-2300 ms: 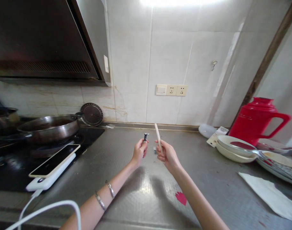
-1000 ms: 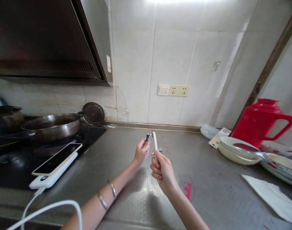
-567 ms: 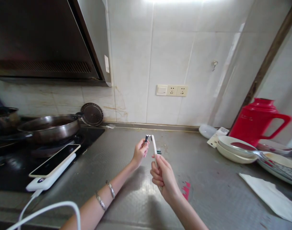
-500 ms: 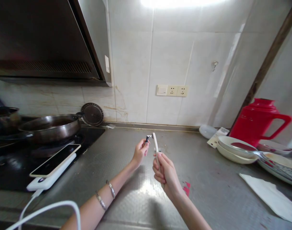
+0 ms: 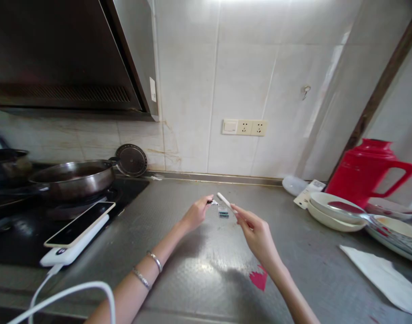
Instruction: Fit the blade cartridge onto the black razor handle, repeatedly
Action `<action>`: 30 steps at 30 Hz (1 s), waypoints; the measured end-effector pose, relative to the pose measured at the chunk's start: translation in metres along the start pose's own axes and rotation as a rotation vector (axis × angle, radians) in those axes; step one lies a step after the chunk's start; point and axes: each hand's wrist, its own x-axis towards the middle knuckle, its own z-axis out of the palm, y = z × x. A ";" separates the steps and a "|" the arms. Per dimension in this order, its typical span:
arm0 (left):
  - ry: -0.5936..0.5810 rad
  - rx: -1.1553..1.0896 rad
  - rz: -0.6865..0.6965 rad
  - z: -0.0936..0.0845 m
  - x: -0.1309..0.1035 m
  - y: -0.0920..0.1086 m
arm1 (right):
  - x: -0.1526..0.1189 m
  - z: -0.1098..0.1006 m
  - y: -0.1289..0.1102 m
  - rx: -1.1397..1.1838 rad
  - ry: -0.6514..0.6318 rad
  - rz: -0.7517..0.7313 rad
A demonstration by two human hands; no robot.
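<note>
Over the middle of the steel counter (image 5: pixel 178 288), my left hand (image 5: pixel 194 213) pinches a small black and silver piece (image 5: pixel 213 202), its kind too small to make out. My right hand (image 5: pixel 255 228) grips a slim white stick-like handle (image 5: pixel 224 199), tilted with its far end up and to the left. That end is close to the silver piece; a small gap shows between them. Beneath the handle, a small clear case (image 5: pixel 223 212) with a teal and dark strip lies on the counter.
A phone (image 5: pixel 80 224) rests on a white power bank (image 5: pixel 65 256) with a cable, by the hob with a steel pan (image 5: pixel 74 182). On the right stand a red thermos jug (image 5: pixel 361 173), stacked bowls (image 5: pixel 334 220) and a white paper sheet (image 5: pixel 381 279). A red scrap (image 5: pixel 259 277) marks the counter.
The white handle has tipped from nearly upright to a flatter slant, and my right hand has moved right. My left hand has turned its small piece lower. The clear case is now uncovered.
</note>
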 end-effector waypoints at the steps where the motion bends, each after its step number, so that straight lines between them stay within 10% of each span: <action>1: -0.012 0.017 0.019 0.000 -0.001 0.000 | -0.003 0.002 0.001 -0.027 -0.004 -0.021; 30: -0.100 -0.095 -0.043 0.001 -0.003 0.014 | -0.034 0.016 -0.009 0.018 0.055 -0.015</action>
